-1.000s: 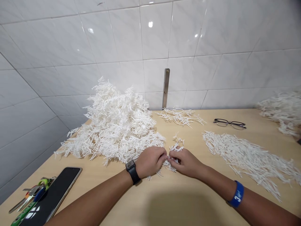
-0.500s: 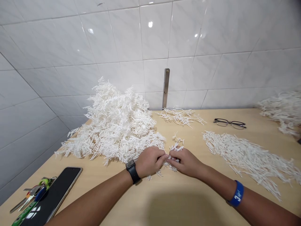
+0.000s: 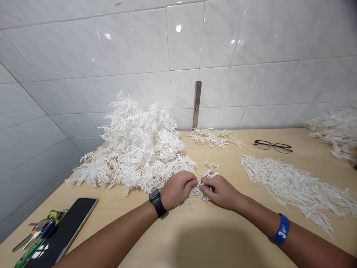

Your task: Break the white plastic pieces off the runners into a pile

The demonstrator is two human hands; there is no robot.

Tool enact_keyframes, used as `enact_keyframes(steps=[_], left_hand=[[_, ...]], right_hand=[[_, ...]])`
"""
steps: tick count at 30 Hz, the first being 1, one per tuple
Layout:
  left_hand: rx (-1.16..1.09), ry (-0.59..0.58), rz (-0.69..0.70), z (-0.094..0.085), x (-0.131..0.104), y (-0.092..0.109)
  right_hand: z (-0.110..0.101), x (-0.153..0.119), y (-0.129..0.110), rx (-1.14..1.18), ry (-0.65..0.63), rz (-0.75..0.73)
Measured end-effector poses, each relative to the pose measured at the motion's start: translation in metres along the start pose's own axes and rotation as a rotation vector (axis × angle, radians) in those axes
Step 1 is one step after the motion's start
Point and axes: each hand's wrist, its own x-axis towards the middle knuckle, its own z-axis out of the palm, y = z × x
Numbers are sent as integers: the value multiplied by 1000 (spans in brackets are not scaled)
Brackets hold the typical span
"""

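Observation:
My left hand [image 3: 177, 190], with a black watch at the wrist, is closed in a pinch just right of a tall heap of white branched plastic pieces [image 3: 142, 145]. Facing it, my right hand [image 3: 223, 190] pinches a small white branched piece [image 3: 199, 184] between thumb and finger. The tips of both hands almost meet, so what the left fingers grip is hard to see. More white bits [image 3: 209, 173] stick out above my right fingers, and others [image 3: 188, 203] lie on the table under the hands.
Thin white strands [image 3: 290, 182] spread on the right, with another pile [image 3: 337, 130] beyond. Eyeglasses [image 3: 273, 146] and loose white stems [image 3: 214, 137] lie near the tiled wall, below a metal strip [image 3: 196, 106]. A phone [image 3: 69, 227] and keys [image 3: 41, 227] rest at left.
My fingertips have drawn slightly apart, the left hand shifting a little up and left. The piles and other objects stay in place.

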Motion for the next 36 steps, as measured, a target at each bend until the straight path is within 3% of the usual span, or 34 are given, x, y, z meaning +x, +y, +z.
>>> enact_keyframes(steps=[5,12,21,29,36], left_hand=[[-19,43,3,-2,-1,2],[-64,16,45,-2,-2,0],[-50,-42,3,-3,-1,3],[-54,-42,60,-3,-1,2],[80,-98,136,-1,-1,5]], right_hand=[[2,1,2,-20,0,46],[0,1,-1,1,-1,44],[1,-2,2,29,-6,-23],[0,-1,5,71,6,-85],[2,-1,-2,-5,-29,-225]])
